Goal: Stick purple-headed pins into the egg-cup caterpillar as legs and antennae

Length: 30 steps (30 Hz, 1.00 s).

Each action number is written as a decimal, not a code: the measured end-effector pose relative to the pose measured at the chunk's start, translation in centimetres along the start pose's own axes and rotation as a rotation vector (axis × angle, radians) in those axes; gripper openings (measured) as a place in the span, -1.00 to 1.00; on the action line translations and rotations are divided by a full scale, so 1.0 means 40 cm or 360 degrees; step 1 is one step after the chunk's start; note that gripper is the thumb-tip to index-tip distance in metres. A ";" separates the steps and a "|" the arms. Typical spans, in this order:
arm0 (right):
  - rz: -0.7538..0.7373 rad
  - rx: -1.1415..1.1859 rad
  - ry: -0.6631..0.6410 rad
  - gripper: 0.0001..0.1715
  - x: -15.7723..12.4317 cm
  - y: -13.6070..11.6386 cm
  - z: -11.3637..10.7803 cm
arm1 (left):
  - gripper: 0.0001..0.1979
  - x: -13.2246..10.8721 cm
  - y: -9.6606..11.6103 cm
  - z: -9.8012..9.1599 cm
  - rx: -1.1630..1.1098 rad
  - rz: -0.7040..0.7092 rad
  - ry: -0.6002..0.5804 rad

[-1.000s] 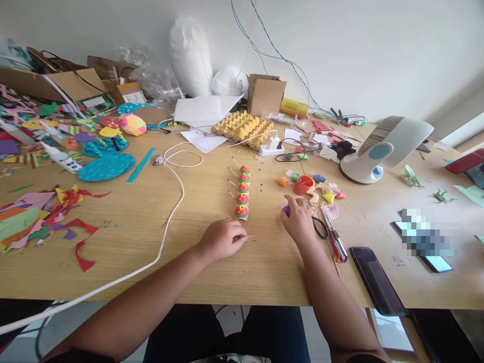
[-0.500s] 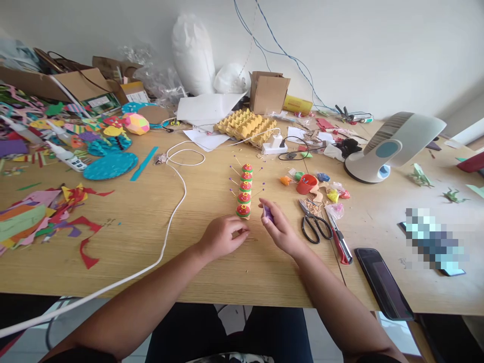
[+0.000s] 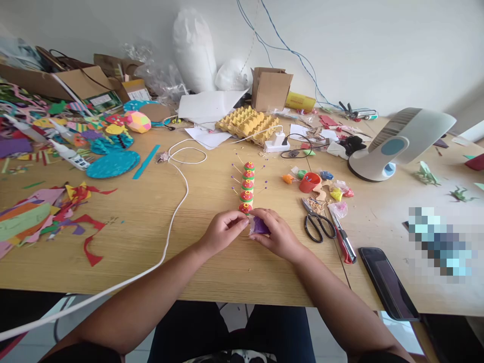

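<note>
My right hand [image 3: 278, 234] is closed around a small clear plastic bag of purple clay [image 3: 260, 226], low over the table. Close against the bag's open-looking clear edge is my left hand [image 3: 225, 231], thumb and forefinger pinched together; whatever lies between those fingertips is too small to make out. Just beyond both hands lies a caterpillar-like craft model [image 3: 247, 184], a row of rounded segments with red and green tops and small yellow rings. Thin sticks with purple tips [image 3: 235, 178] poke out along both its sides. Its near end is partly covered by my fingers.
Right of my hands lie black-handled scissors [image 3: 319, 226], a red utility knife [image 3: 343, 239], a red cup [image 3: 309, 182], bagged clay and a phone [image 3: 387, 282]. A white fan [image 3: 395, 146] stands behind. Left, a white cable [image 3: 170, 222] crosses the table near paper scraps [image 3: 34, 217].
My right hand has turned and moved left with the purple clay bag. My left hand has risen slightly, and its fingertips now meet the bag's edge area. The view has shifted a little.
</note>
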State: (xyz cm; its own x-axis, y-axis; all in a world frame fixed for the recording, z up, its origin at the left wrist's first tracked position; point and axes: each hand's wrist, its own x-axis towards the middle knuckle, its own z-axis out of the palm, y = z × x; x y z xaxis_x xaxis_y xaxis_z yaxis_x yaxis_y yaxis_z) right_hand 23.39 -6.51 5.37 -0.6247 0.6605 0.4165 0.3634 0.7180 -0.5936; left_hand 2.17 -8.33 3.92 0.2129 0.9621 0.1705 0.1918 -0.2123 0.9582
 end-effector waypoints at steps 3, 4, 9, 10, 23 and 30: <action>-0.0032 -0.0009 -0.0020 -0.42 0.001 -0.002 0.003 | -0.70 -0.001 -0.003 0.001 -0.0086 -0.0076 -0.0085; -0.0038 -0.0002 -0.0020 -0.46 0.001 -0.002 0.004 | -0.71 -0.001 -0.004 0.002 -0.0100 -0.0095 -0.0106; -0.0017 0.0067 0.0080 -0.64 -0.003 0.003 0.009 | -0.72 0.001 -0.003 0.002 -0.0144 -0.0111 -0.0158; -0.0018 0.0076 0.0088 -0.67 -0.003 0.004 0.009 | -0.72 0.001 -0.002 0.002 -0.0149 -0.0098 -0.0170; -0.0057 0.0139 0.0052 -0.79 0.000 0.014 0.021 | -0.68 0.004 -0.005 0.007 -0.0253 -0.0079 -0.0294; -0.0027 0.0102 0.0036 -0.80 -0.001 0.011 0.023 | -0.82 -0.008 0.006 0.003 0.0148 0.0056 -0.0282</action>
State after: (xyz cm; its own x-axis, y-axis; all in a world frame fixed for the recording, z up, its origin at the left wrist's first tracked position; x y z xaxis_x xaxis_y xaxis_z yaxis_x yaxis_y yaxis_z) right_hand 22.95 -6.41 4.47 -0.6141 0.6537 0.4422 0.3075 0.7142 -0.6287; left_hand 2.27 -8.71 4.07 0.3847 0.9103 0.1528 0.2671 -0.2682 0.9256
